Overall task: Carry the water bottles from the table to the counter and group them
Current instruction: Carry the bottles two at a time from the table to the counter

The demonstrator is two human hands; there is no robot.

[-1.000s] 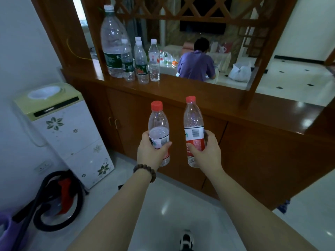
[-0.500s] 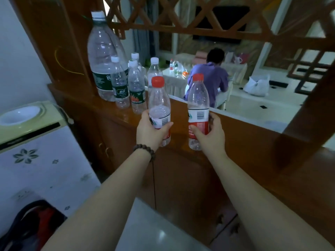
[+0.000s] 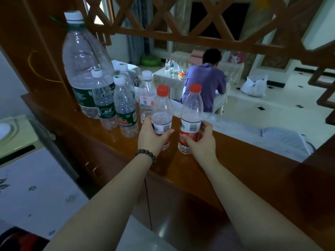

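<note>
- Both red-capped bottles have come down from mid-air to the counter (image 3: 235,151), beside the group (image 3: 108,98).
- Left hand (image 3: 151,136) fingers wrap left bottle (image 3: 162,113); right hand (image 3: 199,140) fingers wrap right bottle (image 3: 191,116).
- Judged: release remains.

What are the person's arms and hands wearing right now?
Both forearms are bare, with no sleeves in view. The left wrist carries a bracelet of dark round beads. The left hand and right hand wear no gloves, and no rings or watch show.
</note>
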